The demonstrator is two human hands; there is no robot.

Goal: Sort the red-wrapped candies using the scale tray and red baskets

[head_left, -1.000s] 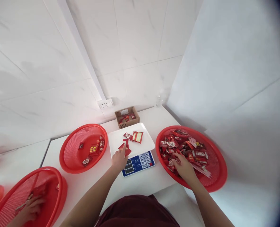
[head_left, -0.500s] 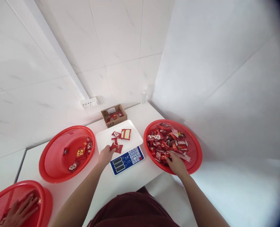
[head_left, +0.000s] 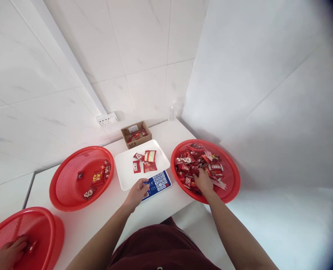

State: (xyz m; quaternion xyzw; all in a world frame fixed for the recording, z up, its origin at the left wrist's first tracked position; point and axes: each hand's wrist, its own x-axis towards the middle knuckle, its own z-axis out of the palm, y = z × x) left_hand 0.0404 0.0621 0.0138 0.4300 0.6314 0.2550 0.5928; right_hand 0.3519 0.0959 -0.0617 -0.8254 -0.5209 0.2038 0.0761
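My left hand (head_left: 138, 193) hovers over the display side of the blue-and-white scale (head_left: 159, 182), fingers curled in, with no packet visible in it. On the scale's white tray (head_left: 124, 182) lie several red wrapped snack packets (head_left: 150, 167), one with a pale green panel. My right hand (head_left: 204, 181) reaches into the right red basket (head_left: 235, 183), which holds a heap of small red snack packets (head_left: 186, 160). Its fingertips touch the packets and are partly hidden among them, so I cannot tell whether it grips one.
A cardboard box (head_left: 140, 141) with red packets stands behind the scale. Left of it is a red basket (head_left: 56, 187) with several packets. Another person's hand (head_left: 10, 253) is in the lower-left basket (head_left: 52, 228). A clear bottle (head_left: 172, 112) stands by the wall.
My left hand has let go of a red packet on the tray and moved down and right over the scale's display. My right hand has shifted slightly left and up among the packets.
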